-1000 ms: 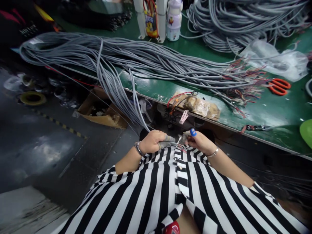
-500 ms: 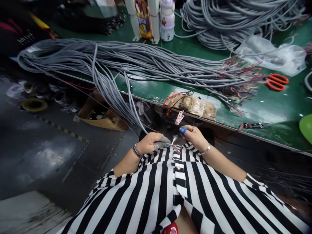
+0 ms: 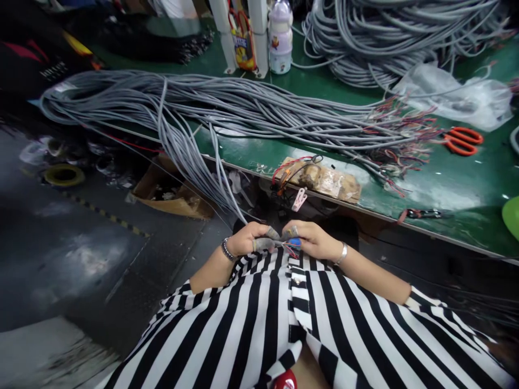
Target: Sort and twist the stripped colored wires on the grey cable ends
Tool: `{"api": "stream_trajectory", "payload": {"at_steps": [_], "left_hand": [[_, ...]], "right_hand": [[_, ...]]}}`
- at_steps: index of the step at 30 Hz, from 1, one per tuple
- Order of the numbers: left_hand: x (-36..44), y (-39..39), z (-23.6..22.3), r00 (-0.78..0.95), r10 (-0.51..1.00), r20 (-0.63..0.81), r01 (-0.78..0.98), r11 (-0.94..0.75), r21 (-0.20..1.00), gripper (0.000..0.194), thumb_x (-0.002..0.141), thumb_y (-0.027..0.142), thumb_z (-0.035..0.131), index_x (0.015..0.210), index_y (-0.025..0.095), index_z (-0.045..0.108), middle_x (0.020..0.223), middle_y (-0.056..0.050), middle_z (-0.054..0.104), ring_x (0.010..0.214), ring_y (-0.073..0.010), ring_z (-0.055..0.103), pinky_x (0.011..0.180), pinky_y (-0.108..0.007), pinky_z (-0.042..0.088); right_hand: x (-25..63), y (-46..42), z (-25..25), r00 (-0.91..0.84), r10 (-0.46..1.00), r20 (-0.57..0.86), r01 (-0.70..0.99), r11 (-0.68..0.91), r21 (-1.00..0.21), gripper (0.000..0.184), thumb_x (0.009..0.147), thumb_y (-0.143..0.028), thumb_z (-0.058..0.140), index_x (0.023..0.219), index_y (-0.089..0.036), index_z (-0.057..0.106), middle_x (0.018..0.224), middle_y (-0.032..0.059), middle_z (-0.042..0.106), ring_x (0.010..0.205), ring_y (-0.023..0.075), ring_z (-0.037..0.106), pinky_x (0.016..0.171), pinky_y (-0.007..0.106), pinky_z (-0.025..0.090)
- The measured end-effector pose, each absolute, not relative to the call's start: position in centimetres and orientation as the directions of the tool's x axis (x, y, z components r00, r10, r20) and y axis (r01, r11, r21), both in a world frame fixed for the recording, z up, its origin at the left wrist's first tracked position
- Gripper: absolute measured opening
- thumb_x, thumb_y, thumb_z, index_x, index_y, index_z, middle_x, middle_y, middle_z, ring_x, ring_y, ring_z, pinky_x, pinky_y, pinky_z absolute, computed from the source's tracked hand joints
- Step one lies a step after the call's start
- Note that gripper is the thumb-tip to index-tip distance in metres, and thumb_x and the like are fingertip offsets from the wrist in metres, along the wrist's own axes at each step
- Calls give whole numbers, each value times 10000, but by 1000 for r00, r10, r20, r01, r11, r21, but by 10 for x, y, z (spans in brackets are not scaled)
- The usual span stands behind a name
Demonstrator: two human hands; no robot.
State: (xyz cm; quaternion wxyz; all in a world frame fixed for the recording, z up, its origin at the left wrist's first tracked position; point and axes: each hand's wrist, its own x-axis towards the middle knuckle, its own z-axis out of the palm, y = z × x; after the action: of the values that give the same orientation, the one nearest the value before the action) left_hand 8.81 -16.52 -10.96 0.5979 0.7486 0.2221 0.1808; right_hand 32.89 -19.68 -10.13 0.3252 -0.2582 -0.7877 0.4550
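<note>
My left hand [image 3: 254, 240], grey covers on its fingertips, is closed around the end of a grey cable. Thin red, white and blue wires [image 3: 289, 249] fan out of that cable end in front of my shirt. My right hand [image 3: 318, 241] pinches at these wires, a blue cover on one finger and a grey one on another. The fingertips of both hands are close together. From the table, a bundle of grey cables [image 3: 190, 162] hangs down toward my left hand. The cable inside my left hand is mostly hidden by the fingers.
On the green table [image 3: 458, 183] lie a long bundle of grey cables [image 3: 259, 105], orange-handled scissors [image 3: 463, 141] and a wooden block [image 3: 324, 181] with a pink clip [image 3: 299, 199]. Pliers [image 3: 424, 213] rest near the edge. A cardboard box [image 3: 172, 194] stands below.
My right hand has come left and down to the wires, beside my left hand. The left hand keeps hold of the cable. The camera view has shifted slightly.
</note>
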Motion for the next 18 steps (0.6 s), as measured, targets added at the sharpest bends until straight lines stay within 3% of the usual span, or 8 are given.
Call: {"api": "stream_trajectory", "payload": {"at_steps": [3,6,9,13,18], "left_hand": [[91,-163,-107,863,505,18,122,-243,962,384,907,437,541,966,102,719,689,-77,704,579,-130,637,588,-199,492],[97,-160,-104,895,440,72,111,-376,920,303,892,383,581,998,145,736,836,-102,746,753,-165,701,707,-204,513],[100,-156,-99,896,430,112,112,-463,879,260,899,332,577,1011,161,737,902,-108,754,793,-163,708,728,-197,509],[97,-155,-91,856,491,161,121,-493,862,248,893,315,586,1008,149,729,881,-105,750,779,-156,701,735,-209,519],[97,-153,-89,703,651,287,130,-514,848,240,905,301,572,988,127,715,774,-74,709,711,-130,662,679,-209,514]], "right_hand": [[325,-197,-102,-626,780,-13,60,31,-998,425,904,-508,483,673,-155,541,619,-2,513,547,97,439,530,238,387],[319,-200,-104,-463,840,-282,89,-272,-958,474,783,-519,626,533,-177,415,480,-67,362,453,52,279,443,211,234],[319,-198,-110,-228,904,-363,11,-370,-929,504,679,-490,724,491,-185,369,449,-78,329,428,37,251,421,203,189],[336,-187,-116,13,917,-399,-248,-383,-890,480,722,-567,675,552,-171,465,448,-70,369,373,19,171,378,206,83],[344,-174,-105,-307,830,-466,-408,-557,-723,499,747,-651,625,750,-156,561,701,18,613,396,13,171,367,179,41]]}}
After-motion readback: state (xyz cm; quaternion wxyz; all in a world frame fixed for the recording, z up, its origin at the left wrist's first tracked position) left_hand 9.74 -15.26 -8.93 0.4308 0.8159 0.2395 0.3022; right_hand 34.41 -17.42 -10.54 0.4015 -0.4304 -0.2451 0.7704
